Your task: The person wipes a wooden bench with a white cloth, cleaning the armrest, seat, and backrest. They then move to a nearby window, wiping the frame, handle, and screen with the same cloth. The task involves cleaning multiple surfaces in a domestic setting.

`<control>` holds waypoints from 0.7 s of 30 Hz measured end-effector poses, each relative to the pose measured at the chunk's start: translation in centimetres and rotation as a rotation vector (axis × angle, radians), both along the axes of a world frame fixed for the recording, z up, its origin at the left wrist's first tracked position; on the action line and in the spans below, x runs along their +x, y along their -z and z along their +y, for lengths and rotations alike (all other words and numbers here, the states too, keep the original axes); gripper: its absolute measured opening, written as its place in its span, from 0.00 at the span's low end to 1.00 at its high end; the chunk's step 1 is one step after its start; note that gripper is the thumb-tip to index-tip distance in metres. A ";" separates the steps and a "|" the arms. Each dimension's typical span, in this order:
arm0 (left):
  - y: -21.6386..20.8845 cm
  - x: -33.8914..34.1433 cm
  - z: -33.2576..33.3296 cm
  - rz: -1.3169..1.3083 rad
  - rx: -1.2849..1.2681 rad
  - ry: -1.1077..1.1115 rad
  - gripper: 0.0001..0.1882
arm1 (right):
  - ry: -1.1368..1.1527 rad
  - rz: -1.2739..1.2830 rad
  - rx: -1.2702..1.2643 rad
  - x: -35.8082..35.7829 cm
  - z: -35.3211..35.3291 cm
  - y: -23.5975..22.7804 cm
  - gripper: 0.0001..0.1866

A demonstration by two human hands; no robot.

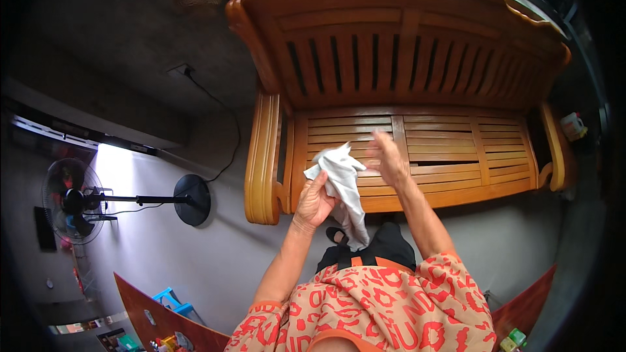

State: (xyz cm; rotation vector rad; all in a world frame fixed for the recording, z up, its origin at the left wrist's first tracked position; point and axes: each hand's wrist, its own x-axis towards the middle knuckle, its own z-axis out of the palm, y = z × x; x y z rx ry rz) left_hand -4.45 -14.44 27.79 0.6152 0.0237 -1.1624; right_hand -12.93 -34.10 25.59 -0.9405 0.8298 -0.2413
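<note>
I have a crumpled white fabric cloth (342,176) in front of me, held up before the seat of the glossy orange-brown slatted wooden settee (417,101), toward the settee's left end. My left hand (316,205) is closed on it, pinching the gathered part near its upper left. My right hand (391,160) is raised before the middle of the settee with its fingers spread, grasping nothing that I can see.

The cloth looks thin, limp and light, so I judge that it folds easily, grips well against skin and won't break. A bunched middle or a corner seems the surest hold; its long loose tail, hanging below the settee's front edge, would swing if I pinched only the top.

Some of this I can't make out. The fingers of my right hand are blurred, and I can't tell whether their tips brush the cloth. My left fingertips are partly lost behind the folds, and the bunching hides the cloth's full shape. Below the settee, the black trousers (391,248) on my legs are mostly covered by my orange-patterned tan shirt (385,303), and only one dark shoe (337,235) shows.
</note>
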 end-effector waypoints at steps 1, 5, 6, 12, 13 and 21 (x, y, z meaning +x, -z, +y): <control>0.0 -0.1 -0.8 -0.011 0.027 -0.018 0.20 | -0.146 -0.024 0.135 -1.3 0.0 0.8 0.33; 0.3 -1.2 -4.8 -0.167 0.145 -0.068 0.17 | -0.333 -0.146 0.200 -3.5 -0.5 1.0 0.27; 0.2 -1.5 -5.8 -0.214 0.181 -0.055 0.16 | -0.251 -0.138 0.290 -3.9 -1.4 1.4 0.18; 2.0 -2.0 -12.5 -0.324 0.452 -0.216 0.14 | 0.079 -0.185 0.029 -6.1 -8.0 2.5 0.06; 2.8 -1.9 -13.4 -0.324 0.430 -0.264 0.14 | 0.153 -0.170 -0.017 -6.5 -9.2 2.7 0.06; 3.4 -3.2 -19.3 -0.840 0.835 -0.574 0.16 | 0.278 -0.190 -0.294 -9.8 -16.9 0.4 0.09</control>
